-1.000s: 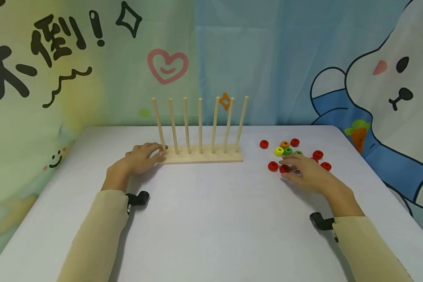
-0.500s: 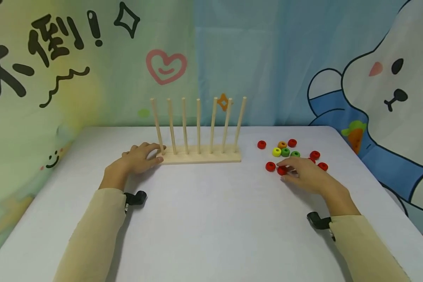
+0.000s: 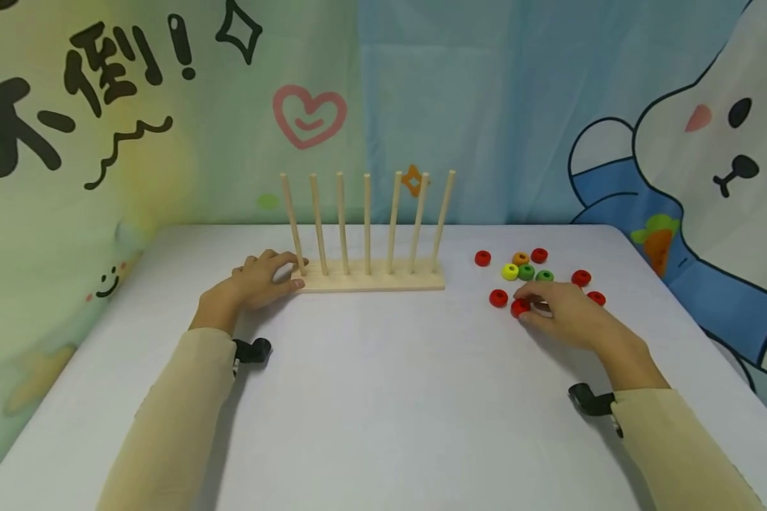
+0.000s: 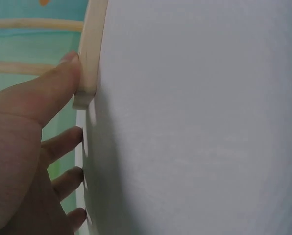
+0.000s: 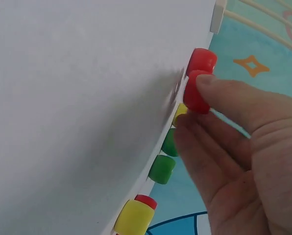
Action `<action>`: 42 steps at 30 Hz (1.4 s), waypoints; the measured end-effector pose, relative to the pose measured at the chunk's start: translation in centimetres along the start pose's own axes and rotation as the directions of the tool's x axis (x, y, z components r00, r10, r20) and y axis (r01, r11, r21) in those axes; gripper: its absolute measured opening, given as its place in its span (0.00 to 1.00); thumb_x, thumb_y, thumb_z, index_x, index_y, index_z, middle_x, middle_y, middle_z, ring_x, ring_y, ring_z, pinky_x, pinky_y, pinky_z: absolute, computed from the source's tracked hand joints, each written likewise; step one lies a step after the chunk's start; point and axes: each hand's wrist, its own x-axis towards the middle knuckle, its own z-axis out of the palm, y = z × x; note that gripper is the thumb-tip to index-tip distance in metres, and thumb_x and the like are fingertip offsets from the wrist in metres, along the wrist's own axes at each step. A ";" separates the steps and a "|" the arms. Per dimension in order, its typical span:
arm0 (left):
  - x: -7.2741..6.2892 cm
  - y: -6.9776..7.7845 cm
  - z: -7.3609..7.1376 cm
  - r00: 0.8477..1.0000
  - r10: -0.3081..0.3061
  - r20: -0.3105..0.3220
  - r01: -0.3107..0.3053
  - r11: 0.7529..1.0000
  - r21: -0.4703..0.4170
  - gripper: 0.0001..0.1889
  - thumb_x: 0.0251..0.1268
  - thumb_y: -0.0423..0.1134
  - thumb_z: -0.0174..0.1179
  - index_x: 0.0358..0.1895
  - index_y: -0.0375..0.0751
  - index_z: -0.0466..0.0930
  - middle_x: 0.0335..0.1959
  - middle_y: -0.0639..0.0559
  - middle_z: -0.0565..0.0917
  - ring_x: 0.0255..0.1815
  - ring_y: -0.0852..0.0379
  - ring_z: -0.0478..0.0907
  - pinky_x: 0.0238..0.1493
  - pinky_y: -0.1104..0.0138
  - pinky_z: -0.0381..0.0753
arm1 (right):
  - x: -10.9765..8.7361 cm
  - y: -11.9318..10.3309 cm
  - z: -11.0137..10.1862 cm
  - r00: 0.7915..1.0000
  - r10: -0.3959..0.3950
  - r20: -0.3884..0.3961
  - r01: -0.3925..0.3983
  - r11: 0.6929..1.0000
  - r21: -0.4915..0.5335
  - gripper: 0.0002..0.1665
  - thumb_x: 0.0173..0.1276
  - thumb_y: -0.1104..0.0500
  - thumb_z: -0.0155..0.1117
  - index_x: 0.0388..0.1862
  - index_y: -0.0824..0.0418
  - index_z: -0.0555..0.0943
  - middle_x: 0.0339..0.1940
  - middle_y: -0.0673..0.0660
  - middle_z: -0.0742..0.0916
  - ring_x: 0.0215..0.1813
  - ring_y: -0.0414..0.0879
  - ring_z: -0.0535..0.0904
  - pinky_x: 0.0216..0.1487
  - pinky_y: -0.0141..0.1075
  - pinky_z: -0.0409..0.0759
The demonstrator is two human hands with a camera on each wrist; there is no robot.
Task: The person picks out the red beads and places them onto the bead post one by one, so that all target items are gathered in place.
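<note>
My left hand (image 3: 258, 280) grips the left end of a pale wooden peg stand (image 3: 373, 282), which has a row of upright pegs. In the left wrist view the thumb (image 4: 65, 73) lies on the base, while the other fingers reach down near the tabletop. Over on the right, my right hand (image 3: 569, 316) pinches a red bead (image 3: 520, 308) at the near side of a loose group of beads. The right wrist view shows the thumb pressed on this red bead (image 5: 197, 93); the index finger is mostly hidden behind it.
Around the right hand lie several red beads (image 3: 498, 298), two green beads (image 3: 545, 277), an orange bead (image 3: 520, 259) and a yellow bead (image 3: 510, 272). Another yellow bead (image 5: 134, 217) shows only in the right wrist view. A printed curtain (image 3: 434, 106) hangs behind the white table (image 3: 383, 397).
My right thumb and fingers have closed in on the near red bead, after hovering beside it. My left hand keeps its place on the peg stand. The head view has shifted slightly.
</note>
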 end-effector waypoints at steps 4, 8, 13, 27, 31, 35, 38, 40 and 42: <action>-0.3 -0.2 -0.5 1.000 -0.003 0.006 0.003 1.000 -0.007 0.30 0.70 0.63 0.51 0.71 0.60 0.62 0.72 0.39 0.60 0.67 0.32 0.57 0.60 0.31 0.56 | 0.2 -0.3 -0.1 1.000 -0.007 -0.019 0.008 0.998 0.055 0.22 0.67 0.60 0.68 0.59 0.59 0.78 0.55 0.59 0.84 0.57 0.57 0.80 0.55 0.54 0.78; -0.5 -0.1 -0.6 1.000 0.004 0.004 -0.004 1.000 -0.016 0.28 0.71 0.63 0.51 0.70 0.58 0.65 0.71 0.38 0.60 0.66 0.32 0.58 0.59 0.30 0.55 | 0.2 -0.5 -0.1 0.997 -0.034 -0.063 0.040 0.994 0.100 0.22 0.67 0.63 0.67 0.60 0.60 0.77 0.56 0.59 0.82 0.55 0.56 0.80 0.53 0.52 0.79; -0.3 0.0 -0.4 1.000 0.015 -0.006 -0.015 0.999 -0.041 0.27 0.70 0.64 0.52 0.67 0.58 0.67 0.71 0.39 0.61 0.66 0.32 0.58 0.59 0.30 0.54 | 0.3 -0.8 -0.2 0.986 -0.096 -0.138 0.114 0.985 0.129 0.20 0.65 0.66 0.67 0.57 0.62 0.78 0.55 0.59 0.82 0.51 0.57 0.82 0.50 0.53 0.81; -0.3 -0.6 -0.5 0.999 0.007 -0.032 -0.011 0.994 -0.109 0.29 0.66 0.66 0.55 0.65 0.60 0.70 0.76 0.42 0.53 0.70 0.29 0.49 0.59 0.31 0.49 | 1.6 -2.5 0.0 0.964 -0.151 -0.218 0.182 0.975 0.129 0.15 0.66 0.61 0.69 0.52 0.56 0.83 0.45 0.51 0.85 0.44 0.47 0.81 0.45 0.46 0.83; -0.2 -0.9 -0.7 1.000 0.005 -0.026 -0.008 0.995 -0.095 0.28 0.66 0.66 0.55 0.64 0.60 0.70 0.76 0.42 0.53 0.71 0.29 0.48 0.59 0.30 0.50 | 2.4 -3.7 0.1 0.951 -0.171 -0.256 0.214 0.965 0.149 0.14 0.67 0.58 0.69 0.51 0.54 0.84 0.43 0.49 0.85 0.43 0.46 0.82 0.45 0.45 0.83; -0.2 -1.0 -0.3 1.000 -0.002 -0.012 0.001 0.995 -0.102 0.30 0.65 0.68 0.54 0.66 0.62 0.68 0.77 0.43 0.52 0.72 0.30 0.47 0.60 0.31 0.51 | 3.2 -4.8 -0.2 0.951 -0.173 -0.256 0.220 0.961 0.169 0.15 0.67 0.55 0.69 0.52 0.54 0.83 0.45 0.50 0.85 0.43 0.46 0.83 0.46 0.45 0.83; -0.2 -1.0 -0.1 1.000 -0.011 -0.010 0.010 0.994 -0.109 0.31 0.64 0.68 0.54 0.67 0.62 0.68 0.77 0.44 0.52 0.73 0.30 0.46 0.60 0.31 0.50 | 3.7 -5.3 -0.3 0.954 -0.174 -0.246 0.225 0.954 0.197 0.16 0.67 0.55 0.69 0.53 0.55 0.82 0.46 0.51 0.86 0.44 0.47 0.83 0.47 0.45 0.83; -0.2 -0.9 -0.2 1.000 -0.011 -0.014 0.009 0.995 -0.104 0.30 0.64 0.68 0.54 0.66 0.62 0.68 0.77 0.44 0.53 0.73 0.30 0.46 0.60 0.31 0.50 | 4.0 -5.5 -0.3 0.949 -0.189 -0.252 0.245 0.946 0.212 0.17 0.66 0.56 0.70 0.53 0.55 0.82 0.46 0.51 0.86 0.44 0.46 0.83 0.47 0.45 0.83; -0.2 -0.9 -0.4 1.000 -0.011 -0.017 0.009 0.996 -0.094 0.31 0.64 0.69 0.54 0.67 0.63 0.68 0.77 0.44 0.53 0.73 0.30 0.46 0.60 0.31 0.50 | 4.4 -5.8 -0.4 0.940 -0.215 -0.264 0.278 0.932 0.232 0.18 0.66 0.59 0.70 0.54 0.56 0.82 0.47 0.51 0.86 0.45 0.47 0.83 0.47 0.44 0.83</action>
